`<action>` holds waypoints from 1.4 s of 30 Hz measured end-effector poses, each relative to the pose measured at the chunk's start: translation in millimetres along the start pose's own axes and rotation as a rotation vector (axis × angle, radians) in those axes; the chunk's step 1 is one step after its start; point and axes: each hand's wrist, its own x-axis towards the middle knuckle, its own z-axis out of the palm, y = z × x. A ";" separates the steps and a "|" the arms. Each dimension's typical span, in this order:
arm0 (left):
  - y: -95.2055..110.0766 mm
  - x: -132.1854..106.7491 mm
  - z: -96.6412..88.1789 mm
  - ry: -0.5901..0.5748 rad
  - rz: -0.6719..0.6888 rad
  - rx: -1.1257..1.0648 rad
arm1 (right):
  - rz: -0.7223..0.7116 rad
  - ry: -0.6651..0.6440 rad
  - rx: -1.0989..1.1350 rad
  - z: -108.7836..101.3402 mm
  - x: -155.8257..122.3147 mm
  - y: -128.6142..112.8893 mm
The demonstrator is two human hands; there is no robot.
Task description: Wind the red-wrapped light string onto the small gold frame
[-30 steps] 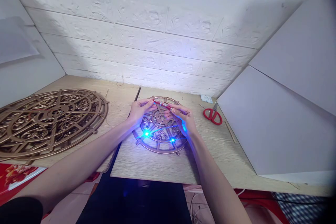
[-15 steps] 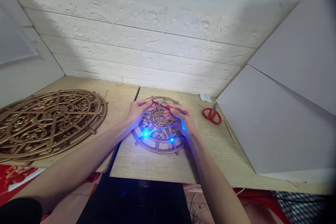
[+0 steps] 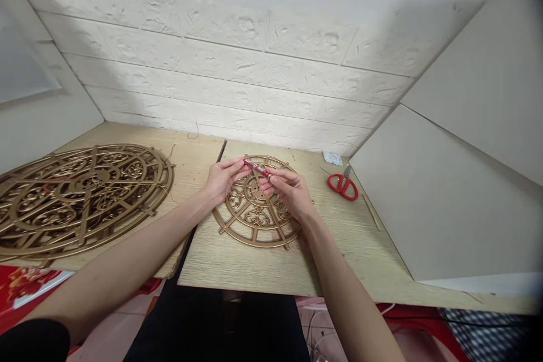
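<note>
A small round gold lattice disc (image 3: pixel 254 220) lies flat on the wooden table in front of me. Both hands hover over its far half. My left hand (image 3: pixel 223 178) pinches one end of a thin red stick-like piece (image 3: pixel 255 168), and my right hand (image 3: pixel 288 192) pinches its other end with fingers curled. The lights on the disc are dark. Parts of the disc's centre are hidden under my fingers.
A much larger gold lattice disc (image 3: pixel 80 192) lies on the table at the left. Red-handled scissors (image 3: pixel 341 185) rest right of the small disc, with a white scrap (image 3: pixel 332 158) behind them. White panels (image 3: pixel 445 198) wall in the right side. A white brick-pattern wall stands behind.
The blue lights on the small disc have gone out. My hands stay on the red piece, nearly unmoved.
</note>
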 end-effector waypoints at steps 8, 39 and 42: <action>2.0 -0.9 0.4 -0.005 -0.038 0.007 | -0.016 -0.020 -0.031 -2.0 -0.5 2.2; 2.3 1.9 -0.2 -0.017 -0.049 0.134 | -0.038 -0.030 -0.091 -3.5 0.4 7.6; 3.7 3.1 -1.6 -0.036 -0.054 0.120 | -0.041 -0.046 -0.099 -3.2 0.5 7.0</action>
